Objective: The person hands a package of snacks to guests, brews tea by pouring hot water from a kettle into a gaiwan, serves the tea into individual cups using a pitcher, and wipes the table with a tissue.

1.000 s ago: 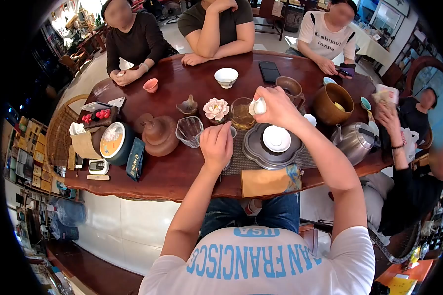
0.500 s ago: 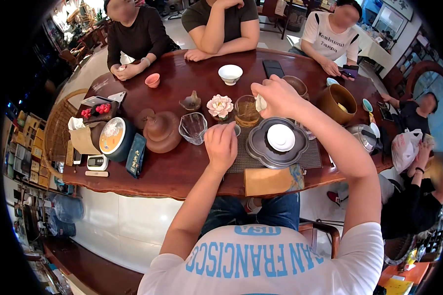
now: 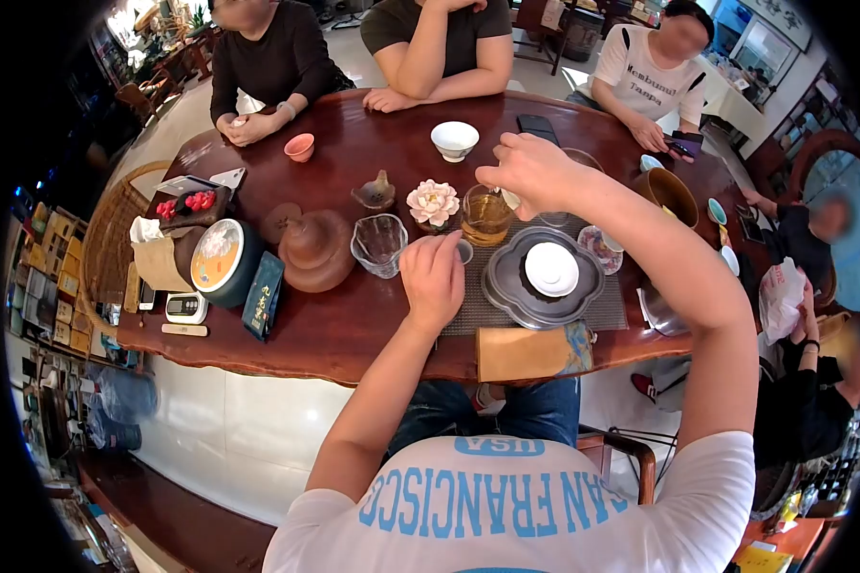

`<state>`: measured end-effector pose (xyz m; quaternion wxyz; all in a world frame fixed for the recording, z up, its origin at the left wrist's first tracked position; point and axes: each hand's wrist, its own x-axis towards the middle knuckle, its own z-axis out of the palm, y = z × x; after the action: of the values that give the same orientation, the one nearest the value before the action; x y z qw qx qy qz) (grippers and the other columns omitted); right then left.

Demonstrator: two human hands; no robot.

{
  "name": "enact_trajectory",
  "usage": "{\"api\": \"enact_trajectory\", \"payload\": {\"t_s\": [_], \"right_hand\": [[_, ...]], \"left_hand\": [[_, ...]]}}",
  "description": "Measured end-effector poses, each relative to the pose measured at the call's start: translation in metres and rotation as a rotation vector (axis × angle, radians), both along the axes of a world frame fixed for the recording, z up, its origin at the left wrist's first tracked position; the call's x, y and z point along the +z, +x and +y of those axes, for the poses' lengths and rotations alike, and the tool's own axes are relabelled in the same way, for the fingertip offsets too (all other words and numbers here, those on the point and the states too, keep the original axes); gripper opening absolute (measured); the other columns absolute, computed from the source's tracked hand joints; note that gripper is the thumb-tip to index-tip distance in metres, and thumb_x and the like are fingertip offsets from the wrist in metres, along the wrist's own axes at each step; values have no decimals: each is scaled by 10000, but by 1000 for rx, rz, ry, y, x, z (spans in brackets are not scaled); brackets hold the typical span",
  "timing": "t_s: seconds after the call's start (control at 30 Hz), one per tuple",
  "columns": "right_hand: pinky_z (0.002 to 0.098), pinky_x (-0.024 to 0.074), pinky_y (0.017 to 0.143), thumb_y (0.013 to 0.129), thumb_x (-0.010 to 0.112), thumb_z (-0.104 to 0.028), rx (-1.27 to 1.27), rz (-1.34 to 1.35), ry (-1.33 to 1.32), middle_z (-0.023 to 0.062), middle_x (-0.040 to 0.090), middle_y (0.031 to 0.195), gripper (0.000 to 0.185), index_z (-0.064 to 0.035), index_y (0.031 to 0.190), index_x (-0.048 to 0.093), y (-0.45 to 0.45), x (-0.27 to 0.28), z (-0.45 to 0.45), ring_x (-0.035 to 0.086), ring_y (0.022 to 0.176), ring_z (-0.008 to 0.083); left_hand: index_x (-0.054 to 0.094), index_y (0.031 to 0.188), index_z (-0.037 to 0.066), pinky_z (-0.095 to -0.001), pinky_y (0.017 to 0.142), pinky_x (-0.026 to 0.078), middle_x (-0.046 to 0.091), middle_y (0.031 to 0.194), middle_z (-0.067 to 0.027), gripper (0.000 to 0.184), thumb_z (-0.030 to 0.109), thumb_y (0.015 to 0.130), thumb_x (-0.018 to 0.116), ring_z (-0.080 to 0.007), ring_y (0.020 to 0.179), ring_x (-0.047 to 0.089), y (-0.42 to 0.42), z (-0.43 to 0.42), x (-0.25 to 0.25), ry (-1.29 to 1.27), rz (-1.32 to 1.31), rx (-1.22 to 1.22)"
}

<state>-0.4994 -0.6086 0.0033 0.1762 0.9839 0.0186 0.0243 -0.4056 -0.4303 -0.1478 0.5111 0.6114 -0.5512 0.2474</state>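
My right hand (image 3: pixel 535 175) grips a small white cup (image 3: pixel 511 200), mostly hidden by the fingers, tilted at the rim of a glass pitcher (image 3: pixel 485 218) holding amber liquid. My left hand (image 3: pixel 433 277) rests at the table mat, its fingers bent together beside a small cup (image 3: pixel 464 250); whether they hold anything is hidden. Left of it stands an empty clear glass pitcher (image 3: pixel 379 245). A pink flower ornament (image 3: pixel 434 203) sits behind. To the right, a white lidded bowl (image 3: pixel 550 269) stands on a dark scalloped tray (image 3: pixel 506 286).
A brown teapot (image 3: pixel 313 250), a round tin (image 3: pixel 222 263) and a dark packet (image 3: pixel 262 298) stand left. A tan cloth (image 3: pixel 521 354) lies at the near edge. A white bowl (image 3: pixel 455 140) and wooden bowl (image 3: pixel 669 196) are farther back. Several people surround the table (image 3: pixel 373 329).
My right hand has tipped the white cup further over the glass pitcher, and the amber liquid looks higher. My left hand stays near the mat. The person at right has moved the plastic bag.
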Motion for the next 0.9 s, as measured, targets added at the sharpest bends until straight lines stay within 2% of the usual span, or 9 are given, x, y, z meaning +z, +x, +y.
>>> {"api": "enact_trajectory", "payload": {"t_s": [0.3,0.77,0.9], "right_hand": [[349,449,775,433,819,-184,109,107,-73,74,610,849,551,-131,945,625,11,-1,0,545,909,254],[327,432,756,462,797,-176,190,108,-124,58,592,817,472,-140,893,608,15,-9,3,538,885,236],[329,438,741,479,789,-179,194,75,-130,55,586,811,454,-141,893,608,13,-13,2,539,877,235]], "left_hand": [[609,1090,30,-389,835,401,591,981,-101,301,4,791,595,-282,929,546,0,0,0,6,3,-9],[610,1086,26,-390,849,397,593,988,-105,295,12,792,587,-283,935,546,0,0,1,24,-1,-22],[615,1080,35,-389,842,403,593,977,-84,329,4,752,618,-273,939,551,1,0,0,28,-8,-7]]}}
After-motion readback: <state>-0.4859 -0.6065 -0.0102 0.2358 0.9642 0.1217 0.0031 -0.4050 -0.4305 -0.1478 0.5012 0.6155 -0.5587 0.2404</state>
